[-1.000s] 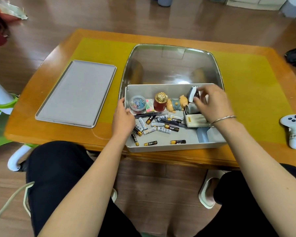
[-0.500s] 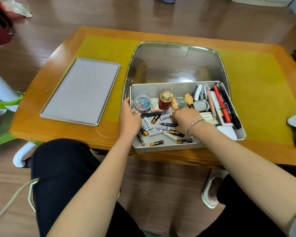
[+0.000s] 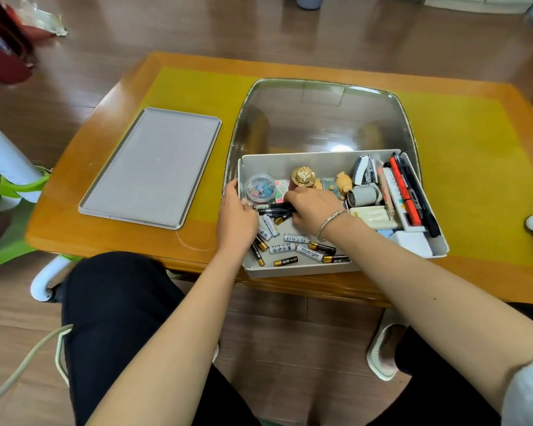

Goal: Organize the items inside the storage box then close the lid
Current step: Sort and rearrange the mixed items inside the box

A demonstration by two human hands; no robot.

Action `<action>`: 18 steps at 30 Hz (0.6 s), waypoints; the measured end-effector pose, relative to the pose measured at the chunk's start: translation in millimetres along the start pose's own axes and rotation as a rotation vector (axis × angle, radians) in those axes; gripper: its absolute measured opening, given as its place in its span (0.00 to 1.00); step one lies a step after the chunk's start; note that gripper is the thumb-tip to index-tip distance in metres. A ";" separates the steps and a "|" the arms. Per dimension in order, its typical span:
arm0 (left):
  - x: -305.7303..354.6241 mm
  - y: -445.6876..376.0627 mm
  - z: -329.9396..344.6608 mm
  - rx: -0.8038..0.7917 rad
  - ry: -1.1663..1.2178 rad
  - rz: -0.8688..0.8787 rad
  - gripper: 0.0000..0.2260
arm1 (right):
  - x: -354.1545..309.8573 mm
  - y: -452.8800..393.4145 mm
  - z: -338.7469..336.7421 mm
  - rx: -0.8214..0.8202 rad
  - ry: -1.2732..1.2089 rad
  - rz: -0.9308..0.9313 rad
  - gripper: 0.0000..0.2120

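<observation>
My right hand (image 3: 313, 207) is curling round black pens (image 3: 276, 208) inside the storage box (image 3: 293, 270); my left hand (image 3: 236, 215) is gripping its nine-o'clock wall. Batteries (image 3: 296, 249) are lying toward six o'clock, the lid (image 3: 151, 167) well off at nine.

A white battery (image 3: 310, 253) in the box reads "Heybright".

right hand (image 3: 314, 210) grips black pens (image 3: 276, 209) | left hand (image 3: 236, 215) holds box (image 3: 290, 159)
</observation>
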State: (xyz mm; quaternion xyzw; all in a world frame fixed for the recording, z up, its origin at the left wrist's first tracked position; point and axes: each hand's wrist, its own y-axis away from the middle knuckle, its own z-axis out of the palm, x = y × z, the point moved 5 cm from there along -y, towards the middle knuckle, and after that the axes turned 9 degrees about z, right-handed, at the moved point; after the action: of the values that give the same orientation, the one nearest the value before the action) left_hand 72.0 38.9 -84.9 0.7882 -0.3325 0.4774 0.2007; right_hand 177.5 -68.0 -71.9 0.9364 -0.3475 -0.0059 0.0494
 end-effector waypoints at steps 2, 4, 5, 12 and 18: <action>0.4 -0.1 -0.2 -0.002 0.001 0.000 0.22 | -3.2 -1.0 -0.3 -0.001 0.029 -0.028 0.11; 1.3 0.3 -0.6 -0.001 -0.002 0.003 0.22 | -6.1 0.7 -2.6 0.015 0.031 -0.054 0.10; 1.4 0.5 -0.7 0.000 -0.004 0.004 0.22 | -6.5 2.2 -5.4 0.032 0.016 -0.054 0.10; 0.2 -0.1 -0.6 -0.001 -0.010 -0.001 0.24 | 40.5 20.0 -56.0 0.235 -0.208 0.213 0.09; 0.9 -0.1 -0.5 -0.001 -0.005 0.002 0.24 | 102.7 37.5 -69.2 0.281 -0.180 0.455 0.09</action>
State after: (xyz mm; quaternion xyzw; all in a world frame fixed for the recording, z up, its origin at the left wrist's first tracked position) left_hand 72.0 39.0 -83.9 0.7890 -0.3338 0.4755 0.1998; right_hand 234.2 -157.1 2.9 0.8275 -0.5493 -0.0292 -0.1120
